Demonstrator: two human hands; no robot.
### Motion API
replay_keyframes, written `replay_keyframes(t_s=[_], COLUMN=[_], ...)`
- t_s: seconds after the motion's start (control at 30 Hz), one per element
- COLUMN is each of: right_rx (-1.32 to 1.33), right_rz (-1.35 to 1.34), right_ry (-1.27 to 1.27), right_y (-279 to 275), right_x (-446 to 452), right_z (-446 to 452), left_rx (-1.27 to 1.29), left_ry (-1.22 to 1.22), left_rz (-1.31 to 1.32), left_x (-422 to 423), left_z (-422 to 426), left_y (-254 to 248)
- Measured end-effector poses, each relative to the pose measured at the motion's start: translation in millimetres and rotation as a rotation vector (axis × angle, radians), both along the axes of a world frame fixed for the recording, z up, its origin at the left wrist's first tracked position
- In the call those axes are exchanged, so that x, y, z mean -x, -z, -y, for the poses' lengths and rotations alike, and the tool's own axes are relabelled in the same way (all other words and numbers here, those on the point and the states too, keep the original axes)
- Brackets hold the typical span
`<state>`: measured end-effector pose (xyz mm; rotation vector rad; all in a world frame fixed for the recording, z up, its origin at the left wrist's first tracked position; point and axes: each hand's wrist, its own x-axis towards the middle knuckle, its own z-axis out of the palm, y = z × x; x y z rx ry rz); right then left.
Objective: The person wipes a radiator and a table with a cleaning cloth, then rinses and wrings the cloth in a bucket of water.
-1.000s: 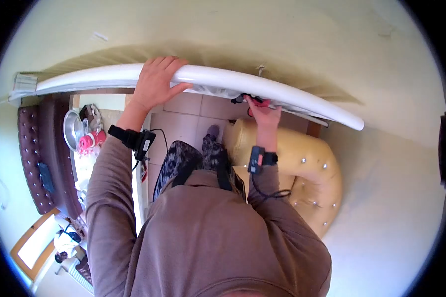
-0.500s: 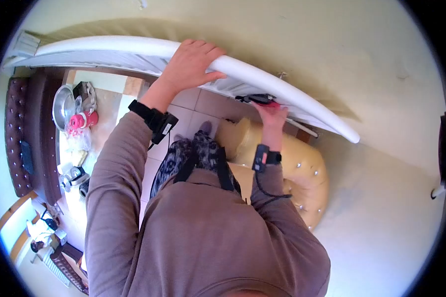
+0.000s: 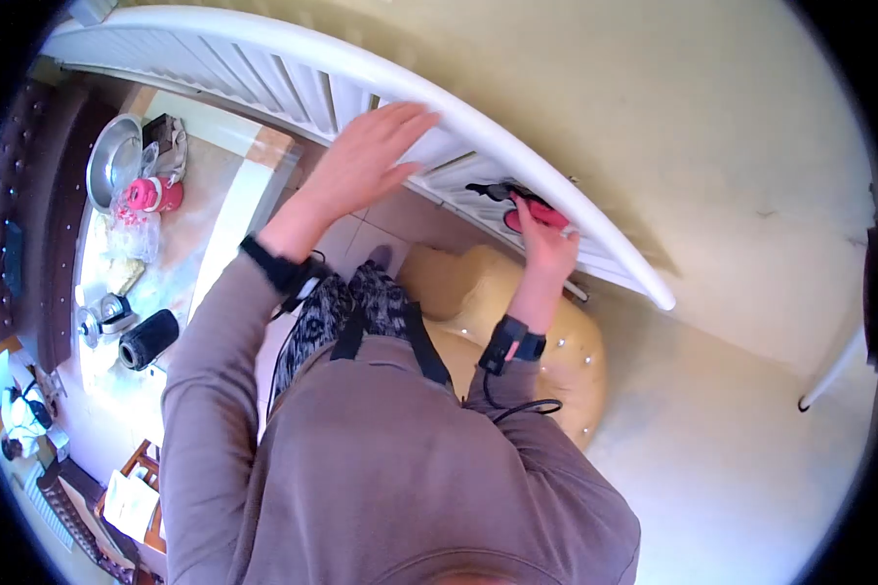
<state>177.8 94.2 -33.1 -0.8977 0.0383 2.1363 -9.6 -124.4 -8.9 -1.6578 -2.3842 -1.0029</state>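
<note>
My left hand (image 3: 371, 161) is stretched out, thumb apart from the fingers, with its fingertips by the lower edge of a white radiator's curved top (image 3: 493, 141). Nothing is in it. My right hand (image 3: 548, 249) pinches a pink and black item (image 3: 544, 213) against the radiator's slatted front; I cannot make out what the item is. Both wrists wear black straps with small devices.
A yellow tufted seat (image 3: 458, 292) stands below my right hand. On the left, a table (image 3: 215, 210) holds a metal bowl (image 3: 114, 161), a pink bottle (image 3: 156, 195) and a black cylinder (image 3: 148, 339). Another person (image 3: 27, 417) is at the far lower left.
My left hand has come off the radiator's top, which it gripped before. The view has turned, showing more of the slats and table. My right hand still has the pink and black item.
</note>
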Motion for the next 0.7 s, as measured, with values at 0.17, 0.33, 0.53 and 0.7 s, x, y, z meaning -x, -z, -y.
replay_keyframes(t_s=[0.17,0.33,0.53,0.7], right_rx=[-0.122,-0.606,-1.768,-2.446], right_rz=[0.098,0.383,1.211,1.211], right_ry=[-0.089,-0.181,-0.258,-0.496], right_y=[-13,-24,-45,-25], right_x=[-26,-36,-5,51], right_z=[29,63,25,17], left_rx=[0.21,0.253,0.293,0.312], left_ry=[-0.279,-0.576,-0.905,-0.918], left_rz=[0.452,0.739,0.834,0.895], left_x=[-38,-88,-137,-171], left_z=[142,248,314,333], left_y=[46,89,124,157])
